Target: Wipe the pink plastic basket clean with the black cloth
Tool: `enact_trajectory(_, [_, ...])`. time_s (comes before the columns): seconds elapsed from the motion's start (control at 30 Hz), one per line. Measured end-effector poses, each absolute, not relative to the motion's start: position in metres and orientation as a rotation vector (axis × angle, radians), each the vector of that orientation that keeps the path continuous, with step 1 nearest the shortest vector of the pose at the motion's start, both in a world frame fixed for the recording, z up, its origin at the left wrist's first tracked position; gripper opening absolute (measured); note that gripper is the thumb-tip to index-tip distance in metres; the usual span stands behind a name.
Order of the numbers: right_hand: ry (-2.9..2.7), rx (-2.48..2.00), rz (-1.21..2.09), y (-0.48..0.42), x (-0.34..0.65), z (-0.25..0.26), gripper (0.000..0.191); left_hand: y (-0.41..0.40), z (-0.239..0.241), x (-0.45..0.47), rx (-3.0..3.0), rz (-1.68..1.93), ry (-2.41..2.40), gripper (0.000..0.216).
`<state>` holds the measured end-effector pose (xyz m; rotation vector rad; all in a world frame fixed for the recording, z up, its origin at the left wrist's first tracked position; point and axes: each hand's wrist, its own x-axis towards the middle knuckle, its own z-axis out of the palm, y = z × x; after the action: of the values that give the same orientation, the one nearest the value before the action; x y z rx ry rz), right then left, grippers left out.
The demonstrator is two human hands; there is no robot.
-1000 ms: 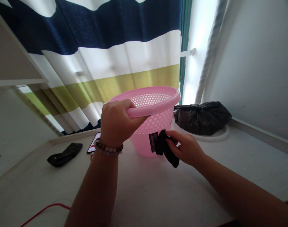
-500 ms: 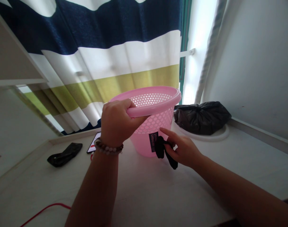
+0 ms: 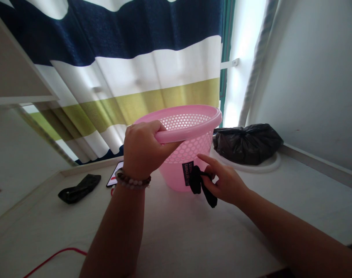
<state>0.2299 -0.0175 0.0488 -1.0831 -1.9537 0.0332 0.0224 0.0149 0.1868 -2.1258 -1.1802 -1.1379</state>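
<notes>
Left hand (image 3: 141, 152) curls over the near rim of a pink perforated basket (image 3: 193, 148), fingers wrapped shut around the rolled edge; a beaded bracelet (image 3: 132, 180) sits on that wrist. The basket stands on a pale table (image 3: 193, 239), roughly centre, a dark label (image 3: 187, 173) stuck low on its near wall. Right hand (image 3: 225, 183) sits just right of the label, low against the basket wall, pinching a small black cloth (image 3: 200, 185) between thumb and bent fingers, index finger stretched out toward the basket; the cloth hangs in a crumpled fold, its upper part against the label, its tail drooping toward the table. Far left on the table lies a second black cloth (image 3: 79, 188), flat and well apart. A phone (image 3: 114, 177) shows partly behind the left wrist. A red cable (image 3: 53, 256) curves across the near left corner. A knotted black plastic bag (image 3: 247, 143) rests on a white round base right of the basket, near the wall. A striped curtain (image 3: 141, 77) hangs behind.
</notes>
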Motion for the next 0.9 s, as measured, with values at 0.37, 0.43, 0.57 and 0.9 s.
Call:
enact_trajectory(0.37, [-1.851,-1.191,0.081,-0.010,0.232,0.047,0.012,0.013,0.188,0.024,-2.137,-1.171,-1.184,0.044])
enact_trajectory(0.43, [-1.769,-1.197,0.067,-0.009,0.235,0.048,0.010,0.014,0.188,0.023,-2.146,-1.163,-1.189,0.042])
enact_trajectory(0.57, [-1.731,-1.196,0.056,-0.009,0.236,0.048,0.012,0.013,0.188,0.023,-2.176,-1.165,-1.207,0.042])
enact_trajectory(0.9, [-2.214,-1.390,0.133,-0.007,0.214,0.028,0.015,0.013,0.188,0.025,-2.144,-1.172,-1.223,0.047])
